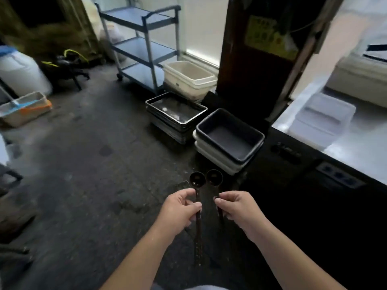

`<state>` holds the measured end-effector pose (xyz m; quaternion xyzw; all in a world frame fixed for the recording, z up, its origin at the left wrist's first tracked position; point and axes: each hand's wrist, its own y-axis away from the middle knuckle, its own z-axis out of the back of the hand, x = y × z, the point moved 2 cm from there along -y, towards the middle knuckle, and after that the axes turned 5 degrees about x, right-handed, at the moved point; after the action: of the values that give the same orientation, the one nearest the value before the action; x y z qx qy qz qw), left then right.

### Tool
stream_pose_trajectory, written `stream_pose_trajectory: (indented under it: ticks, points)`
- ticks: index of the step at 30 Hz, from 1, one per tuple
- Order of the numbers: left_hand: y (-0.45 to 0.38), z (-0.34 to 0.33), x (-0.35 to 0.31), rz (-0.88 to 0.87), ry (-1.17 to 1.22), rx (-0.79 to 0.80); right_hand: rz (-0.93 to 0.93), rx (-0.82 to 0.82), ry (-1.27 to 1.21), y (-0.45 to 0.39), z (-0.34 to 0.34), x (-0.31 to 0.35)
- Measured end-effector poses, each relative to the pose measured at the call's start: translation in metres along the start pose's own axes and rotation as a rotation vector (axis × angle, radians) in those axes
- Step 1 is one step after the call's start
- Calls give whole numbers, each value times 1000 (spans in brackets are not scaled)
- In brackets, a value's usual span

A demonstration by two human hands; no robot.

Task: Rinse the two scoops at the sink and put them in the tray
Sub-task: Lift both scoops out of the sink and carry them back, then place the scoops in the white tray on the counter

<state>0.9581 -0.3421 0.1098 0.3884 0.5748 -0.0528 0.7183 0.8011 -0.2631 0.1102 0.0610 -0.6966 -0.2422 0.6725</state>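
Hands (178,208) with two scoops (197,178)

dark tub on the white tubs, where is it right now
In the head view the dark tub tops a stack of white tubs on the floor, right of the metal trays, just beyond both scoops.

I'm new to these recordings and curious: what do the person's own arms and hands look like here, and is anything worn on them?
Both arms are bare from the bottom edge of the picture up to the wrists: no sleeves show. The left hand and the right hand are bare too, with no gloves, and no rings, watch or bracelet can be seen. The fingernails look short and unpainted. A strip of pale cloth shows at the very bottom between the arms.
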Motion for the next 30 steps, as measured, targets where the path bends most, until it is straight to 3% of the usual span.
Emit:
stream_pose_trajectory:
  ticks: [13,20,30]
  points:
    - [-144,-154,-85,-9,-218,464,-27,-447,-218,-15,167,-2]
    - [-249,-186,-152,-27,-329,641,-15,-638,-302,-83,223,35]
    - [-348,-267,-218,-17,-339,769,2,-774,-381,-142,323,60]
